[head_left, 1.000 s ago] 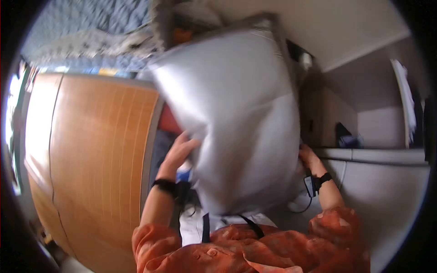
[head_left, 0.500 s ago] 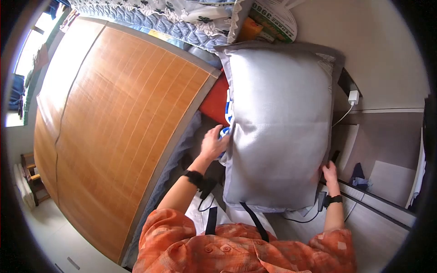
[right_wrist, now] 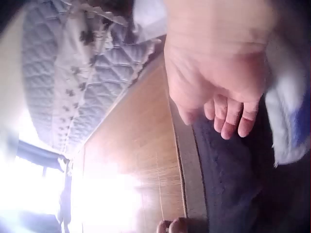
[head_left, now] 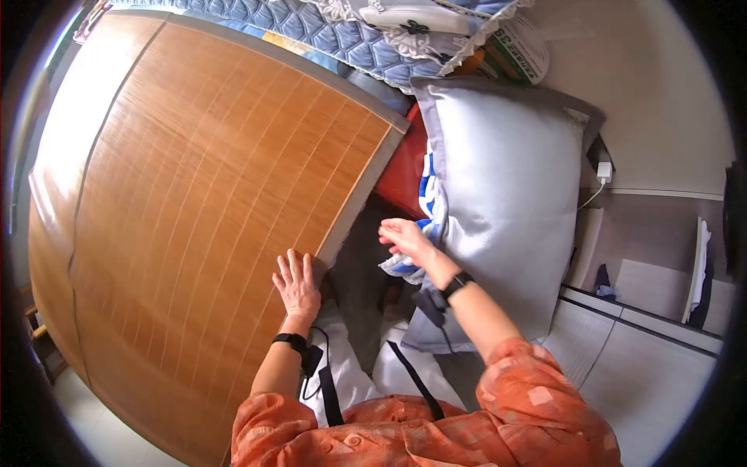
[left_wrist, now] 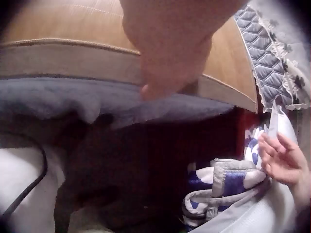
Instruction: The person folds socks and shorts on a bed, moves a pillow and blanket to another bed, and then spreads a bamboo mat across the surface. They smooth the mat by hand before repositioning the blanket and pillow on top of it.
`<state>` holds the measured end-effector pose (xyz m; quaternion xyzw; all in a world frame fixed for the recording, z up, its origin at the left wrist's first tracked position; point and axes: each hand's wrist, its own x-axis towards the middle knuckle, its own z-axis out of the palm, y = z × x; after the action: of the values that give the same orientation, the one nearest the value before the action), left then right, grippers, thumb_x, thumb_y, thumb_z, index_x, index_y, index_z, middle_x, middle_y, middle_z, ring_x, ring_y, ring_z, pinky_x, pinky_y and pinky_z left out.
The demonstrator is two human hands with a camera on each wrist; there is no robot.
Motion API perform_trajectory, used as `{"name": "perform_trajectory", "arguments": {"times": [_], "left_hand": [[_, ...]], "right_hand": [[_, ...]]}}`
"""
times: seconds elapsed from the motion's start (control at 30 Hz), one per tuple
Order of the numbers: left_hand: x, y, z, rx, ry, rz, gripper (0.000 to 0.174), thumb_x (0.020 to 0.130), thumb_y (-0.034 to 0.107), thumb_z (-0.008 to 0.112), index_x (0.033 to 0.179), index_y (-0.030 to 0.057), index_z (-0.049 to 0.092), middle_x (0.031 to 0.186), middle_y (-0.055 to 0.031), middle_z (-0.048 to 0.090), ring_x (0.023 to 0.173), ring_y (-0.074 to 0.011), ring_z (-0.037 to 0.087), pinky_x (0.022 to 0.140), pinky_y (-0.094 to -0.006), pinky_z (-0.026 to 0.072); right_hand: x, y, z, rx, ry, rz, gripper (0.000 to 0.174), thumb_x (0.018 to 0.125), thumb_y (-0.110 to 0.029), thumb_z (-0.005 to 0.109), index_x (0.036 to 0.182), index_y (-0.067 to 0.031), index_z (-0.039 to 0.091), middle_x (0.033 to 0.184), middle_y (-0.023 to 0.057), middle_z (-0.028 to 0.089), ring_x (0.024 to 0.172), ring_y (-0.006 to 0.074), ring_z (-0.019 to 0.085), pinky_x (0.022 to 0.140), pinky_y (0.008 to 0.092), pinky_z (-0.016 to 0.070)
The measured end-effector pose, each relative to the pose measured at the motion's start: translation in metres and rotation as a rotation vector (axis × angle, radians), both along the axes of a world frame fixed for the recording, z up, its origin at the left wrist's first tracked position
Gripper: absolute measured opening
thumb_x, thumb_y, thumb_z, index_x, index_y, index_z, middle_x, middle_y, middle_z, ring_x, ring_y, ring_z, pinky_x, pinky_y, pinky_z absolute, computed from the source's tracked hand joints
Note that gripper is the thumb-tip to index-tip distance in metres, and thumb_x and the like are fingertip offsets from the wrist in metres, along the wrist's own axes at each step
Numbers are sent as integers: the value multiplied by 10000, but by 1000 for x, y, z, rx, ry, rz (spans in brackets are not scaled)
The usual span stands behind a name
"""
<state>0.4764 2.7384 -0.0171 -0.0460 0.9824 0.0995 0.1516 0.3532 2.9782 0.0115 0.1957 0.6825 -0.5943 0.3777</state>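
My left hand [head_left: 298, 289] rests on the edge of a tan woven sleeping mat [head_left: 210, 171], its fingers spread. My right hand [head_left: 408, 240] reaches across a silver-grey pillow [head_left: 513, 179] with a flanged border. Its fingers are relaxed and slightly bent, with nothing between them in the right wrist view. Just below that hand, blue-and-white folded cloth [left_wrist: 228, 184] sticks out from beneath the pillow's left side. The pillow lies flat to the right of the mat, over a red surface [head_left: 402, 175].
Quilted blue bedding [head_left: 342, 43] with lace trim borders the far side. To the right, an open cabinet compartment [head_left: 646, 272] holds a small dark item, near a white charger [head_left: 604, 173] with its cable. A dark gap [head_left: 362, 241] separates mat and pillow. A printed fan [head_left: 521, 50] stands behind.
The pillow, earlier tilted up between both hands, now lies flat. My left hand has moved from its left side onto the mat; my right hand has swung left from its right side.
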Motion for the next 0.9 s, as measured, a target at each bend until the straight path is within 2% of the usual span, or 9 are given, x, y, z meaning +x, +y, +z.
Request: {"name": "perform_trajectory", "arguments": {"times": [0.07, 0.17, 0.33, 0.5, 0.57, 0.63, 0.67, 0.8, 0.9], "left_hand": [[-6, 0, 9, 62, -32, 3, 654, 676, 63, 538, 1299, 134, 352, 1416, -179, 146, 1299, -405, 116, 987, -587, 164], [-7, 0, 7, 90, -6, -4, 657, 675, 64, 541, 1300, 139, 355, 1412, -194, 145, 1297, -414, 118, 980, -600, 161], [-19, -2, 19, 101, -47, -52, 688, 626, 61, 566, 1286, 148, 390, 1396, -233, 145, 1286, -433, 129, 976, -597, 177], [-34, 3, 29, 103, -126, -38, 722, 616, 55, 590, 1296, 165, 375, 1393, -255, 130, 1289, -438, 118, 974, -589, 193], [-43, 6, 31, 95, -161, -63, 696, 660, 90, 574, 1314, 157, 347, 1392, -272, 110, 1287, -451, 108, 972, -612, 168], [-58, 10, 32, 94, -144, -53, 697, 658, 87, 575, 1314, 156, 349, 1394, -268, 109, 1290, -444, 109, 977, -606, 166], [-62, 13, 32, 90, -123, -48, 699, 656, 83, 576, 1314, 154, 350, 1396, -263, 107, 1292, -436, 110, 983, -599, 164], [-78, 24, 23, 80, -97, -45, 732, 608, 58, 597, 1299, 154, 377, 1405, -239, 121, 1303, -409, 114, 994, -567, 182], [-81, 22, 32, 81, -139, -51, 740, 594, 47, 600, 1295, 148, 385, 1405, -239, 121, 1304, -405, 119, 1005, -550, 175]], "right_hand": [[-10, -28, -23, 20, -29, -107, 454, 814, -348, 597, 1130, -37, 503, 964, 36, 563, 815, 126, 548, 583, 263, 451], [-22, -57, -51, -63, -150, -262, 523, 771, -403, 637, 1136, -60, 488, 1050, 67, 521, 908, 195, 513, 621, 321, 457], [-37, -87, -75, -269, 6, -781, 359, 776, -322, 665, 957, -26, 570, 867, 48, 544, 794, 162, 496, 707, 321, 437], [-54, -88, -66, -205, 47, -805, 281, 805, -282, 641, 876, -13, 602, 778, 25, 557, 731, 102, 464, 686, 271, 388], [-51, -72, -95, 55, 383, -491, 236, 825, -302, 610, 793, -69, 606, 661, 14, 516, 634, 109, 465, 588, 284, 399], [-72, -65, -89, 50, 195, -491, 289, 834, -328, 587, 683, -82, 567, 563, 6, 452, 508, 127, 439, 464, 293, 370], [-86, -65, -56, -116, -143, -611, 339, 831, -342, 586, 621, -85, 515, 522, -4, 417, 422, 129, 391, 396, 285, 322], [-94, -67, -95, -98, 48, -686, 350, 803, -366, 613, 591, -121, 482, 492, -17, 370, 363, 112, 327, 355, 284, 271], [-97, -69, -86, -147, -67, -768, 320, 789, -343, 632, 620, -99, 513, 515, -2, 406, 363, 127, 357, 353, 285, 286]]}}
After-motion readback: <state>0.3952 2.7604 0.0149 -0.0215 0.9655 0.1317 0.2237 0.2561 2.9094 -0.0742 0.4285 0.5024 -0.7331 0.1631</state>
